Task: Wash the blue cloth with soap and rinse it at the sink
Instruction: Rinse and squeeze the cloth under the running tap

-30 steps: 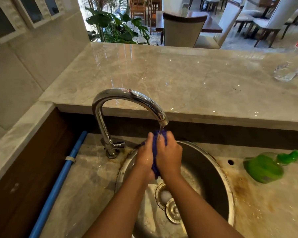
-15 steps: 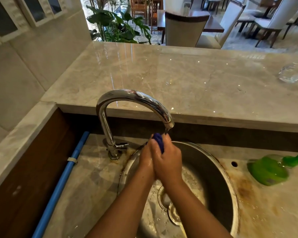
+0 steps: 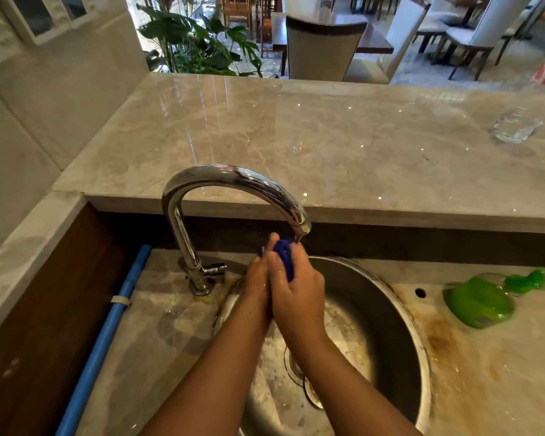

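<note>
The blue cloth [image 3: 284, 257] is bunched small and pressed between my two palms, just under the spout of the chrome tap [image 3: 233, 180]. My left hand [image 3: 257, 278] and my right hand [image 3: 293, 291] are clasped together around it above the round steel sink [image 3: 387, 309]. Only the cloth's top end shows between my fingers. A thin trickle of water leaves the spout tip beside the cloth. A green soap bottle [image 3: 482, 302] lies on its side on the counter right of the sink.
A raised marble ledge [image 3: 328, 146] runs behind the tap, with a clear glass [image 3: 515, 127] at its far right. A blue pipe [image 3: 107, 335] slants along the left. The drain strainer [image 3: 302, 372] sits in the basin. The counter by the bottle is stained.
The cloth has been squeezed smaller between my palms and less of it shows. My hands have shifted slightly while rubbing under the spout.
</note>
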A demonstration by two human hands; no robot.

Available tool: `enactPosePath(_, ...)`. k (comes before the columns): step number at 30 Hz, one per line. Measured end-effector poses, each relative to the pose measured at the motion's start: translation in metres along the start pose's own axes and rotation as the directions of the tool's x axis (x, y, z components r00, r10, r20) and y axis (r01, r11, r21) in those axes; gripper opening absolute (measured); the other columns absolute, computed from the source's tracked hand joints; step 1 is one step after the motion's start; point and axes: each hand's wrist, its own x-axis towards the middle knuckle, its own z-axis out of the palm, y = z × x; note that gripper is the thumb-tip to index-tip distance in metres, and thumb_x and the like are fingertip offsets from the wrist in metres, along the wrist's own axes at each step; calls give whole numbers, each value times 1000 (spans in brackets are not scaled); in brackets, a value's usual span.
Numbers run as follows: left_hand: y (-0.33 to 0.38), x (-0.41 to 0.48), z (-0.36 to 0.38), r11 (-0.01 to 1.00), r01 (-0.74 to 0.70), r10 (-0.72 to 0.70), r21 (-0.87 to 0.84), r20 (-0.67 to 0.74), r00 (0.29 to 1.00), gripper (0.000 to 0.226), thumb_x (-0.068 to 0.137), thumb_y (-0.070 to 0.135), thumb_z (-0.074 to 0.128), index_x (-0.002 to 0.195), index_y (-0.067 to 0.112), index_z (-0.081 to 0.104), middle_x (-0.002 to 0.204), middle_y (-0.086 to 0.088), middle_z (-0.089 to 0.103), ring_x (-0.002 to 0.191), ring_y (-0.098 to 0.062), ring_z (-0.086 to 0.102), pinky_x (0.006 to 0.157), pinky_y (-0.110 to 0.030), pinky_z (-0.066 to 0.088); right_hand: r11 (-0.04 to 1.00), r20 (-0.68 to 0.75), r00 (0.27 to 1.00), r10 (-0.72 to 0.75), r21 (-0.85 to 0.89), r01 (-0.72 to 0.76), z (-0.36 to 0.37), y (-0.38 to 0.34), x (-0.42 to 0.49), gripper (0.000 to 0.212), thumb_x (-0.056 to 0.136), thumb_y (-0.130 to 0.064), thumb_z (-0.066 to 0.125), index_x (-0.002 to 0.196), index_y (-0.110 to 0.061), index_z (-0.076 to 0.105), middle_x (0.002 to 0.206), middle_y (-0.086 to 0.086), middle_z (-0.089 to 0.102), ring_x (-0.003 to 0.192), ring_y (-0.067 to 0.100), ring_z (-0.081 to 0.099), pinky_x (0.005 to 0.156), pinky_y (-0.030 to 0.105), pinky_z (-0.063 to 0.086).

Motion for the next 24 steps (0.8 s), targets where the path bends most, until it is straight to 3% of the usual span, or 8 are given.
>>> enactPosePath(2, -7, -6, 3, 998, 66, -66, 5, 58, 996, 38, 100, 42, 48, 84, 11, 60, 59, -3, 63, 54, -12, 64, 58, -22, 53, 985, -27, 999, -29, -174, 23, 7, 10, 9, 30, 99, -46, 44, 104, -21, 59, 82, -5, 66, 72, 8, 62, 63, 22, 50)
enactPosePath(5, -14, -15, 0, 998, 58, -56, -21, 87, 995, 45, 87, 53, 65, 106, 12, 70, 96, -10, 77, 92, -27, 73, 90, -45, 57, 967, -36, 991, 129, -216, -134, 0, 42, 29, 40, 100, -49, 32, 95, -21, 59, 78, -1, 65, 69, 15, 62, 66, 39, 54)
enactPosePath(10, -19, -19, -11, 1000, -7, 9, -16, 131, 991, 39, 87, 18, 70, 123, 11, 60, 107, -13, 75, 99, -30, 73, 90, -50, 57, 943, -77, 953, 292, -141, -300, -13, 57, 34, 29, 103, -36, 46, 93, -12, 58, 80, 2, 61, 76, 15, 60, 66, 31, 50)
enactPosePath(13, -7, -4, -14, 998, -21, 21, -55, -14, 1000, 34, 87, 31, 72, 113, 13, 63, 108, -14, 74, 96, -32, 73, 86, -52, 58, 973, -123, 966, 226, 70, -219, -17, 32, 19, 21, 101, -29, 52, 85, -16, 55, 71, -2, 57, 58, -1, 54, 52, 14, 45)
enactPosePath(16, -1, -5, -7, 1000, -9, 10, 27, -54, 998, 35, 92, 43, 63, 98, 9, 64, 84, -10, 72, 73, -21, 72, 67, -34, 59, 994, -7, 996, 93, 65, -92, -3, 9, 0, 16, 99, -33, 54, 92, -19, 57, 76, -4, 60, 63, 1, 57, 56, 17, 49)
enactPosePath(18, -5, -12, 2, 999, 52, -52, 13, 16, 999, 34, 100, 39, 48, 87, 9, 60, 66, -6, 63, 58, -15, 63, 56, -25, 50, 993, -18, 1000, 17, -120, -19, 8, 11, 4, 24, 97, -42, 48, 99, -21, 58, 81, -5, 63, 69, 5, 60, 61, 22, 51)
enactPosePath(22, -14, -23, 7, 994, 80, -72, -78, 97, 993, 43, 91, 48, 60, 113, 11, 69, 102, -13, 76, 96, -28, 71, 82, -40, 57, 963, -101, 978, 180, -185, -196, 1, 46, 38, 25, 100, -38, 45, 96, -18, 58, 79, -1, 65, 71, 18, 63, 64, 36, 53)
enactPosePath(24, -18, -21, 1, 998, 33, -27, -54, 108, 994, 41, 89, 35, 67, 122, 12, 64, 110, -13, 75, 99, -29, 72, 79, -42, 58, 948, -103, 955, 277, -130, -289, -7, 63, 46, 25, 101, -37, 47, 95, -16, 58, 81, 0, 64, 75, 20, 64, 67, 39, 55)
